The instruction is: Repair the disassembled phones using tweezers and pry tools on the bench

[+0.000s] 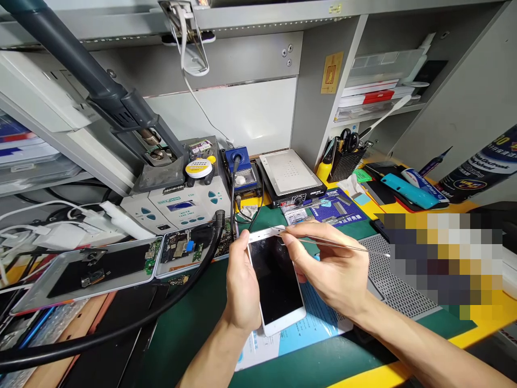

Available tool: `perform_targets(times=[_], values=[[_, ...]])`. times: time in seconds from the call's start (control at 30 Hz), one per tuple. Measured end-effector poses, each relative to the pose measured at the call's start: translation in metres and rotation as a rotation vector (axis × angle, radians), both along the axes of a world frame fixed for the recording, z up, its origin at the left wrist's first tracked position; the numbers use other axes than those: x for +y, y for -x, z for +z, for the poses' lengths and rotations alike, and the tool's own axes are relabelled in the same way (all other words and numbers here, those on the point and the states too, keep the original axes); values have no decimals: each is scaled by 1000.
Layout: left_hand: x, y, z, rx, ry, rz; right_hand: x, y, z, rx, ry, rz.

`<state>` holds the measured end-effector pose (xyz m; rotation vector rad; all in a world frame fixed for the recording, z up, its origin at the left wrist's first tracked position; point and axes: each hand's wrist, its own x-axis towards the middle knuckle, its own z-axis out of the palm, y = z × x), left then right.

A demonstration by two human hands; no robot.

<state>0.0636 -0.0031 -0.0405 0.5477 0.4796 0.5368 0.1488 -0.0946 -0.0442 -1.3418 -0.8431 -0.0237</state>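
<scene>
A white smartphone [278, 285] with a dark screen is tilted up above the bench, its top edge away from me. My left hand [243, 288] grips its left side, the thumb along the edge near the top corner. Closed around thin metal tweezers [343, 245], my right hand [333, 264] is at the phone's top right corner. The tweezer tips meet the top edge near the earpiece, partly hidden by my fingers. Under the phone lies a blue and white printed sheet [319, 312] on the green mat [189, 328].
A rework station [177, 207] stands behind on the left, its black hose [177, 302] curving across the mat. Metal trays [157, 269] with circuit boards lie at left. Further back are a flat heating plate [288, 172] and a pen holder [347, 164]. A perforated mat [404, 285] lies right, beside a pixelated patch.
</scene>
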Motion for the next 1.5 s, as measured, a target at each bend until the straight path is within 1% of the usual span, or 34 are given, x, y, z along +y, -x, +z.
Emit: perform_targets(times=[0.2,0.4,0.6,0.83,1.03,1.27,1.5], values=[[1,-2,-1,10,-13,5,0,-1,-1,-34,0,8],[0,-1,1,56,-42,31,-1,0,1,26,3,1],[0,-1,1,50,-35,55,-2,0,1,21,27,3],[0,-2,2,40,-28,34,-2,0,1,-27,18,8],[0,-1,3,48,-43,43,-3,0,1,25,26,10],[0,-1,3,66,-48,46,-2,0,3,23,32,19],[-1,0,3,38,-21,27,-3,0,2,27,39,28]])
